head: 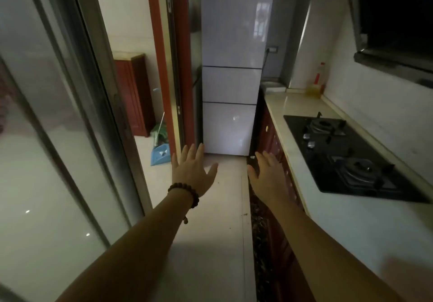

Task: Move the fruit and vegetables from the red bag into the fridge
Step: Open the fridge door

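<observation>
Narrow and dim, the kitchen runs straight ahead to the fridge [231, 67], which stands at the far end of the floor with all three of its white doors closed, so nothing can go in until one is pulled. No red bag, fruit or vegetables show anywhere in view — my guess is they lie behind or outside the frame.

Both arms reach forward toward the fridge, probably on the walk up to it. The left hand [192, 170], a bead bracelet [185, 193] at its wrist, is spread flat, fingers straight, holding and touching nothing. The right hand [269, 175] is likewise released and empty, held in the air beside the desk's front edge. On the desk [304, 104] sit a black gas hob [346, 156] and, at the far corner by the wall, an oil bottle [317, 81].
</observation>
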### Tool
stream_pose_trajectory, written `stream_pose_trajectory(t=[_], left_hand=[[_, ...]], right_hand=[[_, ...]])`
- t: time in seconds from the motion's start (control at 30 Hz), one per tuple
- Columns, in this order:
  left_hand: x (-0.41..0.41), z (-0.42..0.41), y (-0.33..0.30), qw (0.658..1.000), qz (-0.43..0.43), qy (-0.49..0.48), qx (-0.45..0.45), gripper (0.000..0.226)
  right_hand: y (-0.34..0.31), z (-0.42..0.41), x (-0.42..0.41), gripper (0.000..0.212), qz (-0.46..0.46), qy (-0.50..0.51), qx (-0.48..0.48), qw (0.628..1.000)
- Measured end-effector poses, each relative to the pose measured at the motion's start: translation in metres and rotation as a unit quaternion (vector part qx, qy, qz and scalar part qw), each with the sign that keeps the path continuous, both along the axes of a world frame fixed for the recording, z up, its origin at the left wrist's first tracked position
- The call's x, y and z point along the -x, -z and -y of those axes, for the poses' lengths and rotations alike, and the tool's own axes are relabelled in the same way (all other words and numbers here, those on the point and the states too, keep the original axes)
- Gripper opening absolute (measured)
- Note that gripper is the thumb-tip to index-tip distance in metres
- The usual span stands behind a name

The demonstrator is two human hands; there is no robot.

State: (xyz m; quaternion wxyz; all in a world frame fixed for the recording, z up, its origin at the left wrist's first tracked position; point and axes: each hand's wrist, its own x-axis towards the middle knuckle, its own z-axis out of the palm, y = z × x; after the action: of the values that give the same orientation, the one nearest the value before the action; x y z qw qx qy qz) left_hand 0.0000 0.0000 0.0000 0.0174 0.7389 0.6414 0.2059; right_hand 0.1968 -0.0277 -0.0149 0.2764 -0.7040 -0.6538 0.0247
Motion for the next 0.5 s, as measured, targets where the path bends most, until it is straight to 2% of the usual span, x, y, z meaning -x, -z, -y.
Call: stream_pose_trajectory(t=[0.23,0.5], left_hand=[[-0.011,-0.085,0.019,1.000,-0.018,-0.014,0.017,0.071],[-0.013,-0.259,0.011,1.000,-0.011,-0.003,0.025,0.071]], right_hand=[[0.022,-0.085,-0.012,0.053,0.007,-0.005,0.011,1.000],[0.012,-0.257,-0.021,0.054,-0.011,0.031,0.016,0.999]])
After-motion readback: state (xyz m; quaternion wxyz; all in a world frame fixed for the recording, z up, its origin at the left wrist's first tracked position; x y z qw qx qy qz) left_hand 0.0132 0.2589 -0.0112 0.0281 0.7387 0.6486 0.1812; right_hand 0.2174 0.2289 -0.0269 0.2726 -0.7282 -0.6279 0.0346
